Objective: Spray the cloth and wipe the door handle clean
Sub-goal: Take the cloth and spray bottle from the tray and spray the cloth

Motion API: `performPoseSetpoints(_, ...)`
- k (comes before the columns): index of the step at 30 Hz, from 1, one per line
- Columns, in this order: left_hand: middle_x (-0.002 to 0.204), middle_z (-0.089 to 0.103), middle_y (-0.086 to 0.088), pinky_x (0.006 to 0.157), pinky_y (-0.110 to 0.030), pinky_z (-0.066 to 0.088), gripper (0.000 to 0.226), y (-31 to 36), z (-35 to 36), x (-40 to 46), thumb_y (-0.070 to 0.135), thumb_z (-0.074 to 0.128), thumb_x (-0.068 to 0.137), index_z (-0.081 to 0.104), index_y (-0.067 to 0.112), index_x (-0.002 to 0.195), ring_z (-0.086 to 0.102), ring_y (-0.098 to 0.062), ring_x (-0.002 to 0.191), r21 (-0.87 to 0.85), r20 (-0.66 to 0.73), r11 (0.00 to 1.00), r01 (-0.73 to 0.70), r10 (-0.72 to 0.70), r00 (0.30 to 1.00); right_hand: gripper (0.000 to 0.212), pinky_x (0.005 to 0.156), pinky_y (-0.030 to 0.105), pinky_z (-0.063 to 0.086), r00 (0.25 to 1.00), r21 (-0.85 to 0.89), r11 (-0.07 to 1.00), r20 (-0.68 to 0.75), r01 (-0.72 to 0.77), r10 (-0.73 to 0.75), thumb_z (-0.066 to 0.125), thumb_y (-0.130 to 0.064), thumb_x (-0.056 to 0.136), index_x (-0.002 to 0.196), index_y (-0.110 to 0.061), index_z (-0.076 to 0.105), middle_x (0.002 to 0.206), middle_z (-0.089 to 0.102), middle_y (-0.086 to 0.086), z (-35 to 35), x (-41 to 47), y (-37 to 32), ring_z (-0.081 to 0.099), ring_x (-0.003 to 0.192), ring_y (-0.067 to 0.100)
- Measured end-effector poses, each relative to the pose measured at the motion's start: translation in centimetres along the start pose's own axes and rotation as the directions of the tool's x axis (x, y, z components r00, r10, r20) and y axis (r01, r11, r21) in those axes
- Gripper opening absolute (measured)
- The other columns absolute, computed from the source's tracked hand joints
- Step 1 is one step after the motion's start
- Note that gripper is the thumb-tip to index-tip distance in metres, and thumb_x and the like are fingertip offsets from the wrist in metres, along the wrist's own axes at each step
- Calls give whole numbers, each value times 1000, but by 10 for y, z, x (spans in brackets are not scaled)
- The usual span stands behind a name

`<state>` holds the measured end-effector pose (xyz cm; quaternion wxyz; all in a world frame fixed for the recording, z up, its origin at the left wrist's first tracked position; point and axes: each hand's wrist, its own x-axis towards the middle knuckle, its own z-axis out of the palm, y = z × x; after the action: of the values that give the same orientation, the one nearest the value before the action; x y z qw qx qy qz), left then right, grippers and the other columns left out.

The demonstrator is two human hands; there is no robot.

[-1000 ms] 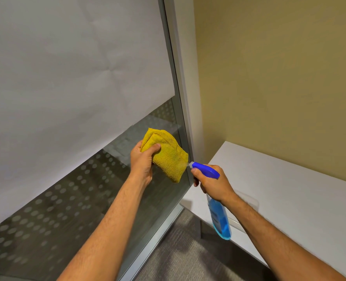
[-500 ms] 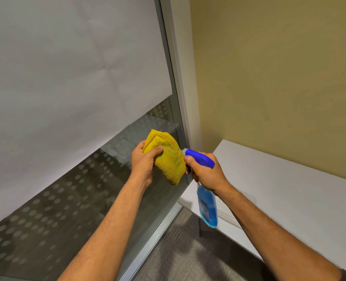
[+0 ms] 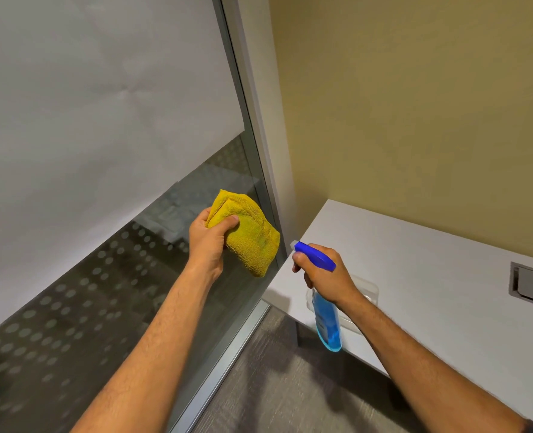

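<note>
Frosted film covered the upper part of the glass panel (image 3: 102,104) on the left, with dotted, darker glass below it and a metal frame (image 3: 252,145) running down its right edge. In front of the lower glass the left hand (image 3: 209,242) was clenched around a folded yellow cloth (image 3: 249,239), thumb pressed across its near face, the bulk of the cloth sticking out to the right and held up in the air rather than against the glass, as far as could be told. Just right of the cloth, apart from it, the right hand (image 3: 324,276) gripped a spray bottle (image 3: 326,326) by the neck, a finger curled at the trigger; its blue head and pale nozzle pointed left toward the cloth, and the body of blue liquid hung down below the fist. Behind that hand lay the white counter (image 3: 431,292), with a clear tray (image 3: 368,289) partly hidden by the wrist and a metal cutout (image 3: 531,282) further right, against a tan wall (image 3: 415,104).

A slightly darker patch showed on the cloth's near face, which might have been damp from spraying, though that could not be said for certain. By my reading the task sat in its first step: the cloth was being sprayed or had just been. No door handle appeared anywhere in view, so the wiping was still all to do, and the person would first have to turn to find the handle.
</note>
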<state>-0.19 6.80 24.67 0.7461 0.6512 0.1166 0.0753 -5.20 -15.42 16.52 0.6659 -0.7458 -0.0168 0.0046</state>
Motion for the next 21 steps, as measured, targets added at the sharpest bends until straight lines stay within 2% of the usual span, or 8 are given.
performPoseSetpoints(3,96,77,1,74,-35,57,28,-5,8,1,3,77,83,69,24,100,72,-20,92,9,15,1000,4,-4,1000,19,57,20,54,997,14,1000,-66,-28,29,61,-37,93,92,-20,69,81,69,9,-14,2,13,62,63,15)
performPoseSetpoints(8,97,77,-2,71,-33,57,29,-14,20,3,2,77,82,69,22,102,73,-20,89,36,40,999,24,-25,999,29,55,15,52,981,34,997,-175,-76,81,67,-37,89,112,-18,64,90,68,5,-51,-1,43,67,73,17)
performPoseSetpoints(13,89,78,4,61,-26,57,28,-25,34,1,3,77,82,70,24,100,75,-13,81,69,86,997,45,-51,995,27,58,15,53,970,37,995,-222,-97,103,74,-29,84,108,-20,66,91,70,1,-93,-13,78,69,80,18)
performPoseSetpoints(17,95,78,2,67,-31,58,30,-36,49,0,4,78,82,70,24,103,75,-15,85,87,119,994,64,-74,990,17,57,15,54,944,90,986,-290,-137,157,77,-28,81,95,-31,68,81,71,-11,-118,-29,108,69,79,12)
performPoseSetpoints(19,99,78,-1,68,-33,58,31,-42,58,-2,5,78,82,70,23,106,75,-17,87,99,141,993,63,-77,987,19,56,13,53,931,114,983,-323,-143,173,77,-27,82,97,-32,67,83,71,-13,-126,-37,124,69,80,7)
performPoseSetpoints(21,100,77,-2,69,-33,58,32,-48,66,-4,4,78,82,69,21,108,74,-18,88,109,154,992,67,-84,985,24,58,12,52,912,126,980,-362,-156,192,77,-28,81,103,-30,66,90,70,-9,-132,-43,140,68,81,9)
